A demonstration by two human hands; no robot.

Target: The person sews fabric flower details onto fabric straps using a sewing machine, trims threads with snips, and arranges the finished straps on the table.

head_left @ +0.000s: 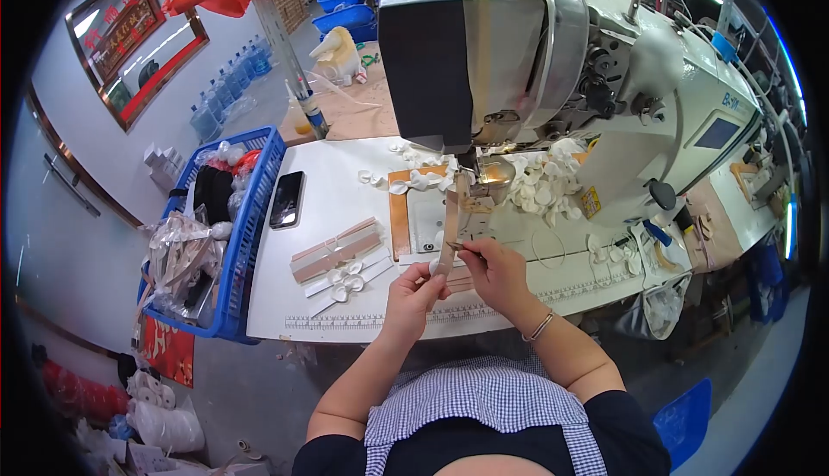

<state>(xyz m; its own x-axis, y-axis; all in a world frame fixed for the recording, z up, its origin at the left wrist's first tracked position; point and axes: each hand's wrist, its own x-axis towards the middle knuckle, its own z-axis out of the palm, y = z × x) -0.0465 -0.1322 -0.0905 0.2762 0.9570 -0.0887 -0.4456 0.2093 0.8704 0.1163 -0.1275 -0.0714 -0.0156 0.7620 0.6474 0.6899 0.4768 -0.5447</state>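
Observation:
My left hand (419,295) is closed in a pinch on the lower end of a beige strip (450,225), with a white petal-shaped piece at the fingertips. The strip runs up to the needle area of a sewing machine (484,169). Just right of it, my right hand (496,273) is closed around a small dark metal tool (457,247), whose tip touches or nearly touches the strip; its exact kind is too small to tell. More beige strips (337,250) lie to the left, with white petal pieces (346,281) below them.
A heap of white petal pieces (544,184) lies behind the needle. A phone (287,199) rests on the left of the white table (337,165), beside a full blue basket (237,277). A printed ruler (518,296) follows the front edge. The machine's arm (639,139) overhangs the right side.

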